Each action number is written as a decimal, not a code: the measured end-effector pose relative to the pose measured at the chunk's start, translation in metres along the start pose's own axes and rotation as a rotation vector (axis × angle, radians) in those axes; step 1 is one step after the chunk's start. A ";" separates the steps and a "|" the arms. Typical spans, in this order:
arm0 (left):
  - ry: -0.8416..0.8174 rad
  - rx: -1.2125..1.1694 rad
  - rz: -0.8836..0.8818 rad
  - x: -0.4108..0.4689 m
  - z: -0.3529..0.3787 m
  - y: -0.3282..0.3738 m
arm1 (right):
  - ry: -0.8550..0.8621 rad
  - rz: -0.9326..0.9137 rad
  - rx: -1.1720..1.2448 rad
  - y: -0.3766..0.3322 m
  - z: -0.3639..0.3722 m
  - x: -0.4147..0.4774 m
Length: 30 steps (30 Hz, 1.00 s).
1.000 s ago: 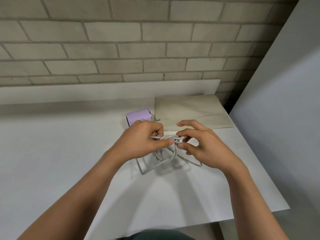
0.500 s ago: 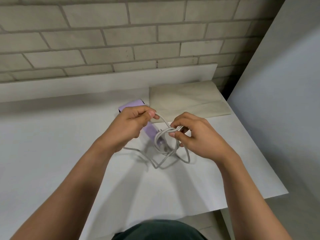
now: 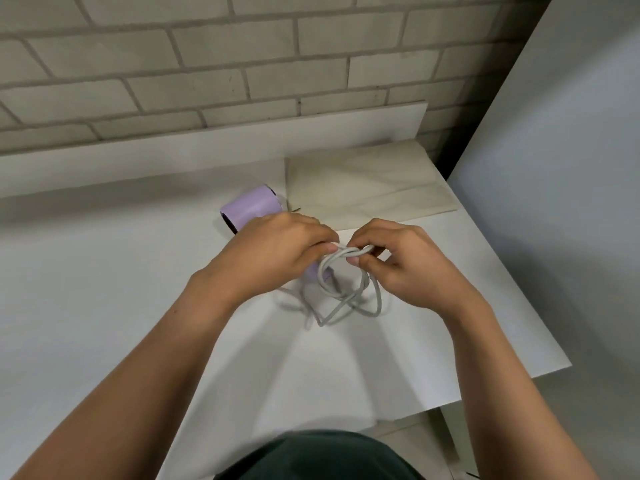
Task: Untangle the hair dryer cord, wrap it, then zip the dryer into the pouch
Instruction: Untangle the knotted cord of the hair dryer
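Note:
A lilac hair dryer (image 3: 250,206) lies on the white table (image 3: 104,289), its handle mostly hidden under my left hand (image 3: 277,252). Its grey cord (image 3: 341,296) hangs in tangled loops between my hands and trails onto the table. My left hand pinches the cord at the top of the loops. My right hand (image 3: 405,265) pinches the same bundle from the other side, fingertips almost touching the left. A flat beige pouch (image 3: 367,188) lies behind my hands, at the table's far right.
A brick wall (image 3: 242,64) runs behind the table, with a low white ledge (image 3: 207,147) along it. A grey panel (image 3: 561,202) stands close on the right. The table's right and front edges are near my right forearm.
My hands have come back together at the top of the cord loops after the left had pulled a strand away to the left. The view has tilted down.

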<state>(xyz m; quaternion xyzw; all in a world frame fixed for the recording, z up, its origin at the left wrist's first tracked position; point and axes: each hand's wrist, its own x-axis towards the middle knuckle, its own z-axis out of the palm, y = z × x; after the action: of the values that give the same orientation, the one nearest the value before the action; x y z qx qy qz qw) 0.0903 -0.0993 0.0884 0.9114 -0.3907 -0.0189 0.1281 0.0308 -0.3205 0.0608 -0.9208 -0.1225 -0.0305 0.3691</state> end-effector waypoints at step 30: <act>0.590 -0.333 -0.120 -0.001 0.006 0.004 | 0.181 0.069 0.063 -0.007 -0.002 -0.006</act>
<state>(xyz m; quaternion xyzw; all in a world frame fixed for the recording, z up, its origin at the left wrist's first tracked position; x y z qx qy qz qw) 0.0861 -0.1027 0.0834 0.8655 -0.2741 0.1745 0.3813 0.0237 -0.3182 0.0655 -0.9060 -0.0579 -0.0969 0.4080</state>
